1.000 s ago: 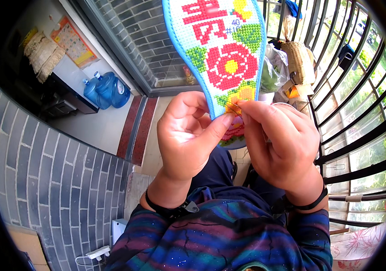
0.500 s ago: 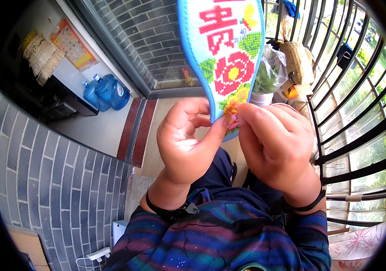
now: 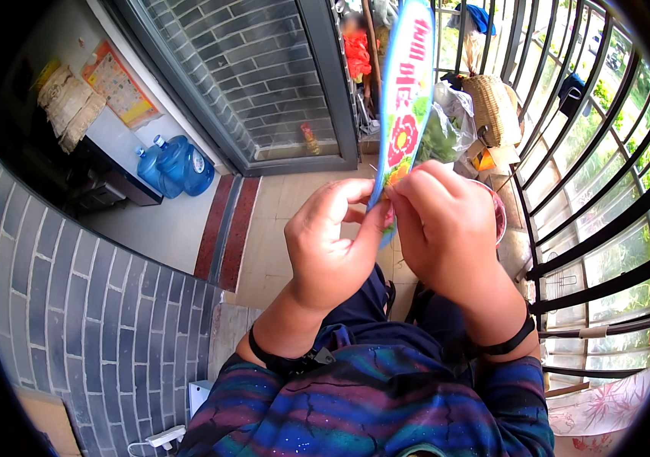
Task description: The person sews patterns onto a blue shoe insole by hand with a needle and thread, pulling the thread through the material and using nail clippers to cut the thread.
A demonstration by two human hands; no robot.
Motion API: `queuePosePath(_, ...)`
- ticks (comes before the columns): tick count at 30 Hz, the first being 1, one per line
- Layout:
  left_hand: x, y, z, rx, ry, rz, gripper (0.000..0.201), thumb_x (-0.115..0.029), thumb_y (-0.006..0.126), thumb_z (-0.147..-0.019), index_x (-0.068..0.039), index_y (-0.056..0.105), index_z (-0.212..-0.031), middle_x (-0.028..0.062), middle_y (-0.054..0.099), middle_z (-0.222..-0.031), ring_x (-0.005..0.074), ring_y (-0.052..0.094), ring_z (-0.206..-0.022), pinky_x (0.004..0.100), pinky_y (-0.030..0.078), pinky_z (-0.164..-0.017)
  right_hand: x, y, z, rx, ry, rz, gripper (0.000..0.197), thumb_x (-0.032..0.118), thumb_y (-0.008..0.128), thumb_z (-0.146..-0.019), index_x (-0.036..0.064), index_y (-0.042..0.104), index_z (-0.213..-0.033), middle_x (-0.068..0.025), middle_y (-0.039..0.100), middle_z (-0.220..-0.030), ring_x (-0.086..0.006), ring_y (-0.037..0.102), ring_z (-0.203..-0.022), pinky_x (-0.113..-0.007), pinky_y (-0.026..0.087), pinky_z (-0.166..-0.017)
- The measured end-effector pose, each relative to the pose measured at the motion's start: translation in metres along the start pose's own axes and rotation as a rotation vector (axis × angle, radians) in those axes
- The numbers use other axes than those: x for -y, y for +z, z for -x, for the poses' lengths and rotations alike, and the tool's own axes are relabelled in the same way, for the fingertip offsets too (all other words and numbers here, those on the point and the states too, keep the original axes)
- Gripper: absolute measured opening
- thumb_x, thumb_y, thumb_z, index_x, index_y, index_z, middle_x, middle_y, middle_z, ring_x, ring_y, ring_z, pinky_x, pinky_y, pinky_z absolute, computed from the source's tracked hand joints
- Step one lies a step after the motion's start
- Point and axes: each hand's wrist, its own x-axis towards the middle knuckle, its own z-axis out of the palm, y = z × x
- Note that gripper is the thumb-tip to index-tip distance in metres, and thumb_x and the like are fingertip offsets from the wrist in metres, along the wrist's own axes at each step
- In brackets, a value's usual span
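Observation:
An insole with cross-stitch embroidery (image 3: 403,114), white with a blue edge, red flowers and green leaves, stands up in front of me, seen at a slant. My left hand (image 3: 334,240) grips its lower end at the left edge, thumb on the stitched face and fingers behind. Against that same face, close to the yellow stitches, my right hand (image 3: 450,228) holds thumb and forefinger pinched together. Whatever is in this pinch is too small or hidden to make out.
Black railings (image 3: 561,152) curve along the right side. Beyond my hands stand a wicker basket (image 3: 492,107) and a plastic bag of greens (image 3: 447,126). Blue water bottles (image 3: 188,164) sit left, past the doorway. A grey brick wall (image 3: 89,305) fills the lower left.
The insole has turned more edge-on and sits a little lower. My right hand has shifted left and up, nearer the left hand; the left hand has moved slightly right.

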Motion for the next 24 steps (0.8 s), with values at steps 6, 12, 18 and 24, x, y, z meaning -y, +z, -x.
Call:
queuePosePath(6, -0.003, -0.009, -0.003, 0.073, -0.248, 0.361, 0.015, -0.001, 0.063, -0.089, 0.003, 0.058, -0.103, 0.0065, 0.066, -0.093, 0.0090, 0.063, -0.080, 0.0235, 0.052, -0.072, -0.029, -0.007, 0.013, -0.213, 0.562, -0.986, 0.011, 0.008, 0.059, -0.090, -0.0015, 0.062, -0.087, -0.0007, 0.058, -0.071, -0.0077, 0.054, -0.063, -0.025, 0.045, -0.058)
queuePosePath(12, -0.009, -0.006, -0.003, 0.229, -0.374, 0.476, 0.015, -0.002, 0.059, -0.092, 0.002, 0.055, -0.106, 0.0031, 0.063, -0.094, 0.0065, 0.059, -0.087, 0.0218, 0.048, -0.078, -0.032, 0.027, 0.019, 0.010, 0.685, -1.734, 0.031, 0.010, 0.067, -0.086, 0.0001, 0.059, -0.114, -0.0069, 0.065, -0.106, -0.0160, 0.064, -0.094, -0.032, 0.053, -0.081)
queuePosePath(18, 0.001, -0.004, -0.001, 0.272, -0.367, 0.425, 0.014, -0.006, 0.057, -0.094, 0.003, 0.056, -0.106, 0.0023, 0.063, -0.093, 0.0046, 0.057, -0.084, 0.0206, 0.047, -0.076, -0.029, 0.039, 0.018, -0.140, 0.748, -1.911, 0.028, 0.011, 0.062, -0.089, -0.0001, 0.058, -0.114, -0.0100, 0.065, -0.106, -0.0189, 0.064, -0.095, -0.034, 0.053, -0.083)
queuePosePath(24, -0.013, -0.006, -0.001, 0.182, -0.253, 0.541, 0.016, -0.006, 0.051, -0.097, 0.003, 0.053, -0.110, 0.0061, 0.063, -0.102, 0.0076, 0.058, -0.091, 0.0240, 0.047, -0.083, -0.053, 0.031, -0.012, -0.740, 1.111, -1.946, 0.015, 0.012, 0.042, -0.099, 0.0023, 0.052, -0.095, -0.0098, 0.061, -0.087, -0.0173, 0.060, -0.076, -0.030, 0.053, -0.071)
